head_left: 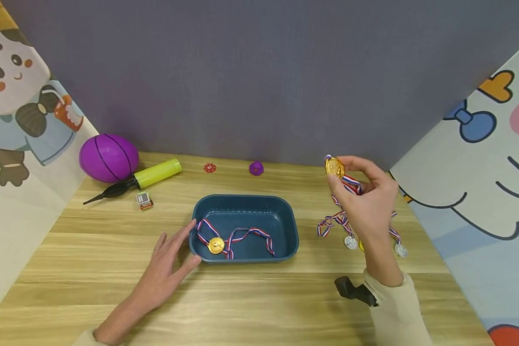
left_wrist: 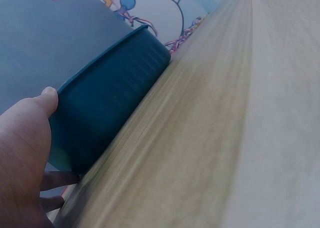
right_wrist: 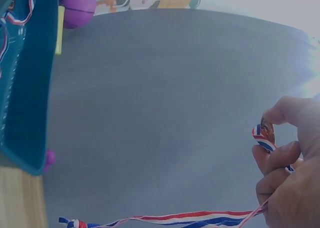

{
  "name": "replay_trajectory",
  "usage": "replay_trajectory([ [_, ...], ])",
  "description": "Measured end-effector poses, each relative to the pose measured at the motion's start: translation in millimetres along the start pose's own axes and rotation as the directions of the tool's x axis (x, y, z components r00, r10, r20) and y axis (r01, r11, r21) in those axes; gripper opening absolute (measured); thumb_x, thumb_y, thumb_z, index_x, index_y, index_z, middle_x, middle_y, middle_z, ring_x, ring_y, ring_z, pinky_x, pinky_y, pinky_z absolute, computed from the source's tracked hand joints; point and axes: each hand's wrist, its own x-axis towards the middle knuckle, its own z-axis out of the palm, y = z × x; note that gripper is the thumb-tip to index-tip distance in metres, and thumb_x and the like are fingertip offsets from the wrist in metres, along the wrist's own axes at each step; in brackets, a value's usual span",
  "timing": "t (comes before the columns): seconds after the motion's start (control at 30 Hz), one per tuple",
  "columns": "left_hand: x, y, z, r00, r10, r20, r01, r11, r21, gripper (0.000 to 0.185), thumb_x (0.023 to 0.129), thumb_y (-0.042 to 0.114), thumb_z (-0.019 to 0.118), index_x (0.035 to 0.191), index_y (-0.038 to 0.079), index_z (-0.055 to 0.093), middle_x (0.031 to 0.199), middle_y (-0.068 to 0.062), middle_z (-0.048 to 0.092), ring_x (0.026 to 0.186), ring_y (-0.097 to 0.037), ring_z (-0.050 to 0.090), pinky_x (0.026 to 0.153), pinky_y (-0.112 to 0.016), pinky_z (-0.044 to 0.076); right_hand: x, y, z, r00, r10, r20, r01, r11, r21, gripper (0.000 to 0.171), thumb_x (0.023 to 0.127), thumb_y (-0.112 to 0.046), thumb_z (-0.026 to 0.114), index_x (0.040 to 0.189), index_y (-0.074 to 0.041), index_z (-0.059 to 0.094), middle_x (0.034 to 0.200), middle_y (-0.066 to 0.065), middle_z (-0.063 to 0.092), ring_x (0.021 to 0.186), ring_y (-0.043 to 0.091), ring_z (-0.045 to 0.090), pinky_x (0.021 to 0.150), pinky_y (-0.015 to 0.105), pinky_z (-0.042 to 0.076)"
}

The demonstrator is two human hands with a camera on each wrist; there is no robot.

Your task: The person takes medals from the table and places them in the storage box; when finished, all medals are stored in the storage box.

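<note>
At the right edge of the frame, a gold medal (right_wrist: 267, 130) was pinched by the fingers (right_wrist: 280, 155) of the right hand (right_wrist: 292, 180), its striped ribbon (right_wrist: 170, 219) trailed along the bottom. A blue tray (right_wrist: 30, 88) was seen at left, a purple ball (right_wrist: 77, 5) at upper left.

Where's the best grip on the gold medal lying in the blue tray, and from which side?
Probably the ribbon, not the disc. The gold medal lies flat on the floor of the blue tray, close to the near wall, so its edge offers little to pinch. The ribbon loops loosely across the middle; come from straight above and pinch a raised loop. The left hand is closest, resting against the tray's near-left corner.
</note>
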Motion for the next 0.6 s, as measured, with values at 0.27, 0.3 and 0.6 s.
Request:
replay_trajectory([
  [0.27,0.7,0.2,-1.1,1.0,-0.004,0.001,0.004,1.0,-0.006,0.08,0.109,0.028,0.071,0.177,0.031,0.029,0.171,-0.017,0.049,0.157,-0.048,0.043,0.134,-0.073,0.005,13,-21,22,0.992,-0.125,0.014,0.125,0.992,0.02,0.026,0.087,0.0,0.088,0.112,0.007,0.082,0.094,0.002,0.074,0.042,0.001,0.05,0.042,0.013,0.043],
  [0.3,1.1,0.2,-1.1,1.0,-0.002,0.001,0.002,1.0,-0.006,0.08,0.109,0.027,0.071,0.177,0.031,0.03,0.171,-0.018,0.049,0.157,-0.048,0.043,0.134,-0.073,0.005,14,-24,25,0.991,-0.129,0.014,0.129,0.991,0.035,0.027,0.087,0.0,0.088,0.111,0.007,0.082,0.094,0.002,0.074,0.044,0.0,0.053,0.043,0.013,0.045],
  [0.6,0.8,-1.0,0.1,0.999,0.031,-0.017,-0.031,1.0,0.001,0.081,0.107,0.025,0.073,0.177,0.029,0.031,0.17,-0.017,0.051,0.154,-0.047,0.046,0.134,-0.072,0.006,10,-48,50,0.995,-0.096,0.014,0.09,0.971,0.22,0.027,0.084,0.005,0.087,0.111,0.008,0.081,0.095,0.008,0.073,0.065,0.007,0.068,0.058,0.017,0.059],
])
